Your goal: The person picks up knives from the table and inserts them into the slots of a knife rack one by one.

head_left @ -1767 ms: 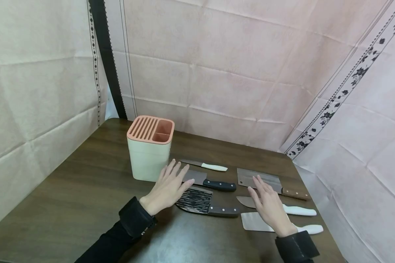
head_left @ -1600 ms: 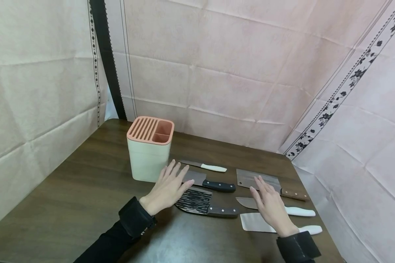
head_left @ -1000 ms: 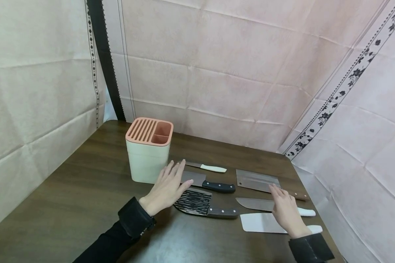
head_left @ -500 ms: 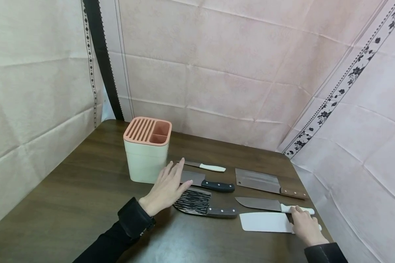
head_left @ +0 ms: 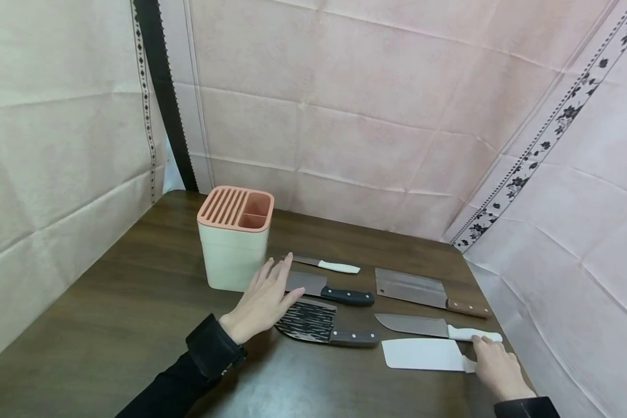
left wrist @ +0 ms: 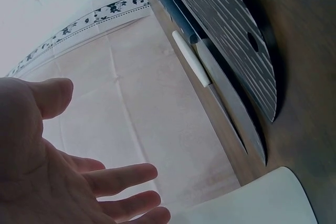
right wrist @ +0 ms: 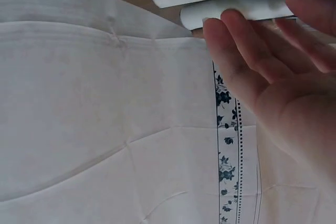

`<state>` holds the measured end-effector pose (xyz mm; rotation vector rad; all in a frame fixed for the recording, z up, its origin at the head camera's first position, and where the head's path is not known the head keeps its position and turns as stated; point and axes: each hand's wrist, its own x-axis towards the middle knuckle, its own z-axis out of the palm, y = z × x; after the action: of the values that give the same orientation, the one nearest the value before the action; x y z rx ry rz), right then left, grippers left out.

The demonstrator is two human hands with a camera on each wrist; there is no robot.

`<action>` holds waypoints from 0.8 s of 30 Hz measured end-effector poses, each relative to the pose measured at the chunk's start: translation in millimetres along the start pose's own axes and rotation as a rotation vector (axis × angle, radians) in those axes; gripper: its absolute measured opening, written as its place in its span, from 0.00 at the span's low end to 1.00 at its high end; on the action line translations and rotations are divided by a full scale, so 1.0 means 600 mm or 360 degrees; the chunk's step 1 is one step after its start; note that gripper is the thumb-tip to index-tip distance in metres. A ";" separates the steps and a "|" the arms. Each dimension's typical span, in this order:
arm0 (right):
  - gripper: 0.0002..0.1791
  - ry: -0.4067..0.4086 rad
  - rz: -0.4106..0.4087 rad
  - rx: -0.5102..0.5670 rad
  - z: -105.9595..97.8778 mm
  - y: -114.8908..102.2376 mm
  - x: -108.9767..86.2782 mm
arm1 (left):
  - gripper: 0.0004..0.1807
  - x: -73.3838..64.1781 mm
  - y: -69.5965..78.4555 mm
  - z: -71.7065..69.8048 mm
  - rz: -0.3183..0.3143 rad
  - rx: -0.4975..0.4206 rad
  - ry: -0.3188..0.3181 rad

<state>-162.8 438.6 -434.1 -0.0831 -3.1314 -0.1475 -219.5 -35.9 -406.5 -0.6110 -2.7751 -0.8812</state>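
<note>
My left hand (head_left: 261, 305) hovers with spread, straight fingers beside the knife block (head_left: 235, 255), its fingertips overlapping the knife blades in the head view. Nothing is held in it; the left wrist view shows its bare palm. At the table's right side, my right hand (head_left: 498, 366) covers most of the handle of a white-handled cleaver (head_left: 423, 354). Just beyond lies a white-handled chef's knife (head_left: 413, 324). In the right wrist view, the loosely bent fingers (right wrist: 231, 40) overlap the farther white handle (right wrist: 236, 8), thumb apart from them, gripping neither handle.
A black-handled cleaver (head_left: 350, 296), a dark patterned cleaver (head_left: 310, 320) and a small white-handled knife (head_left: 339, 267) lie in the middle. A wooden-handled cleaver (head_left: 410, 287) lies at the back right. Cloth walls (head_left: 345, 116) enclose the brown table (head_left: 110, 337).
My right hand has moved right and toward the table's near right, from over the blades to the white handles. The left hand has barely moved; the knives lie where they were.
</note>
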 end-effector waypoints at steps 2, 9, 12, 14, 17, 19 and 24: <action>0.11 -0.0019 -0.0013 -0.0008 0.000 0.003 -0.002 | 0.41 0.000 0.000 0.001 -0.0001 0.0005 0.0000; 0.08 -0.0048 -0.0017 -0.0022 0.014 0.021 -0.002 | 0.40 0.001 0.006 0.003 0.0011 -0.0007 -0.0014; 0.10 -0.0013 -0.0038 -0.0028 0.020 0.029 -0.001 | 0.40 0.001 0.006 0.003 0.0017 0.0003 -0.0005; 0.11 -0.0008 -0.0057 -0.0040 0.021 0.034 0.000 | 0.40 0.001 0.005 0.002 0.0020 0.0004 -0.0002; 0.12 0.0021 -0.0105 -0.0052 0.018 0.040 0.000 | 0.40 0.001 0.005 0.002 0.0024 0.0001 0.0004; 0.12 0.0062 -0.0144 -0.0057 0.015 0.043 -0.001 | 0.40 0.001 0.004 0.002 0.0026 0.0002 0.0006; 0.13 0.0129 -0.0201 -0.0060 -0.001 0.050 -0.005 | 0.40 0.002 0.003 0.001 0.0033 0.0016 0.0008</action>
<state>-158.0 468.2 -430.4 0.1174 -3.0529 -0.2055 -219.6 -33.6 -405.9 -0.6342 -2.7620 -0.8631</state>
